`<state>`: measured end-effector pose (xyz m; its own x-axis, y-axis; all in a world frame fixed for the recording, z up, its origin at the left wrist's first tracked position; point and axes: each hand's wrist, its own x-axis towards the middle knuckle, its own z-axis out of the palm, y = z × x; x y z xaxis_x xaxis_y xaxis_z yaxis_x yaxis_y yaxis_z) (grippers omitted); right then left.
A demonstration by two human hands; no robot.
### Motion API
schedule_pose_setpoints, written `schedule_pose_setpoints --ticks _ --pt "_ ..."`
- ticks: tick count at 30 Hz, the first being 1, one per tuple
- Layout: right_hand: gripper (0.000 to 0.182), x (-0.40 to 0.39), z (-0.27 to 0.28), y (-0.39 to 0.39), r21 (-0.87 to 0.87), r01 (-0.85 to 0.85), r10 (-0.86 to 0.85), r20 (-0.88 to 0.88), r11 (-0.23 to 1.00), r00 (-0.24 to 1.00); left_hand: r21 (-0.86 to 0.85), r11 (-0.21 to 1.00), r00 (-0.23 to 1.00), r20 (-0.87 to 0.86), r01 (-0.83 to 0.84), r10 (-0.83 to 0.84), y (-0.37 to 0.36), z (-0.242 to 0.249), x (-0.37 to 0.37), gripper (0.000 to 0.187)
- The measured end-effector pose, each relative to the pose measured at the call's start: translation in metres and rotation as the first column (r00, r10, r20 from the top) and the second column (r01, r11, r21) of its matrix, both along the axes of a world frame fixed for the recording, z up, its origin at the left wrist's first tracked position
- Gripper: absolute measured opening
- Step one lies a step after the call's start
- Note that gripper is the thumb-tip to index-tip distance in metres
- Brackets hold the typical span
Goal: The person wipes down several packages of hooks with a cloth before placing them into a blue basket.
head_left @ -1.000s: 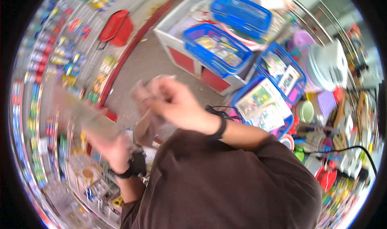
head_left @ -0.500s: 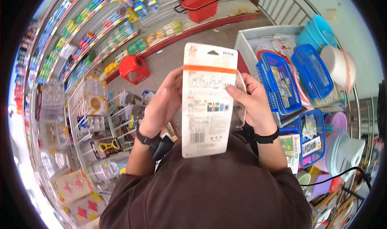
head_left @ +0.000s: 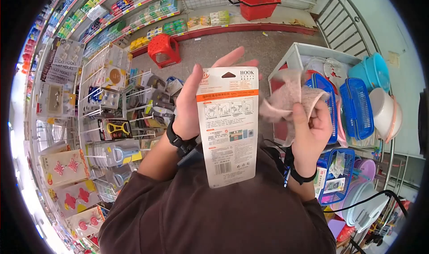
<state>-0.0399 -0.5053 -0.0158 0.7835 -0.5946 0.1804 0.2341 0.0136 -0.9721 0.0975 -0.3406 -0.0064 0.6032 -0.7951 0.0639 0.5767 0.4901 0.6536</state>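
Note:
A white hook package (head_left: 229,133) with an orange stripe stands upright in front of my chest, its printed back towards me. My left hand (head_left: 190,106) holds it from behind at the left edge, the thumb along that edge and the fingertips showing above the top. To the right, my right hand (head_left: 313,133) is closed on a crumpled pale pink cloth (head_left: 292,97), pinched under the thumb. The cloth hangs apart from the package and is partly blurred.
Racks of packaged hooks (head_left: 67,167) stand on the left. A red stool (head_left: 163,50) and a red shopping basket (head_left: 259,4) are ahead. At right, blue plastic baskets (head_left: 357,109), a turquoise bucket (head_left: 373,73) and a white bin (head_left: 380,113) crowd a display stand.
My right hand has let go of the package and moved right, with the cloth now in full view. My left hand has come in behind the package and holds it.

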Motion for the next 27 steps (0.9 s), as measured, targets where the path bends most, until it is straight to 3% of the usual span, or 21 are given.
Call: schedule_pose_setpoints --ticks 2,4,6,10,16,18,22,24,27 --pt "0.023 0.006 0.004 0.008 -0.335 0.003 0.017 0.057 0.942 0.998 0.03 1.0 1.0 0.015 -0.007 0.006 -0.004 0.002 -0.005 0.081" --pt "0.022 0.022 0.009 0.014 -0.633 -0.039 0.077 0.033 0.773 0.996 0.064 0.998 0.999 0.029 0.014 -0.016 -0.003 0.006 -0.01 0.078" --pt "0.02 0.034 0.012 0.028 -0.769 -0.007 0.01 -0.001 0.639 1.0 0.092 0.996 0.998 0.062 0.021 -0.027 0.001 0.009 -0.013 0.075" --pt "0.021 0.036 0.008 0.036 -0.78 0.041 -0.017 0.039 0.624 0.999 0.119 0.993 0.996 0.084 -0.003 -0.007 0.011 0.012 -0.019 0.077" --pt "0.018 0.015 0.004 0.047 -0.807 -0.042 0.096 0.018 0.589 0.995 0.074 0.997 0.993 0.116 -0.028 0.019 0.021 0.011 -0.019 0.076" --pt "0.026 0.003 -0.002 0.053 -0.728 -0.29 0.248 -0.168 0.621 0.954 0.041 0.998 0.994 0.105 -0.046 0.041 0.022 0.011 -0.019 0.074" --pt "0.014 0.004 -0.019 0.056 -0.715 -0.228 0.236 -0.091 0.661 0.967 0.08 0.995 0.998 0.028 -0.067 0.065 0.022 0.005 -0.016 0.075" --pt "0.014 0.014 -0.018 0.052 -0.678 -0.113 0.127 -0.029 0.727 0.992 0.024 0.996 0.991 -0.101 -0.088 0.089 0.018 0.003 -0.017 0.074" --pt "0.015 0.037 -0.003 0.046 -0.655 -0.042 0.039 -0.019 0.755 0.999 0.031 0.999 0.997 -0.074 -0.022 0.024 0.016 0.003 -0.025 0.072"
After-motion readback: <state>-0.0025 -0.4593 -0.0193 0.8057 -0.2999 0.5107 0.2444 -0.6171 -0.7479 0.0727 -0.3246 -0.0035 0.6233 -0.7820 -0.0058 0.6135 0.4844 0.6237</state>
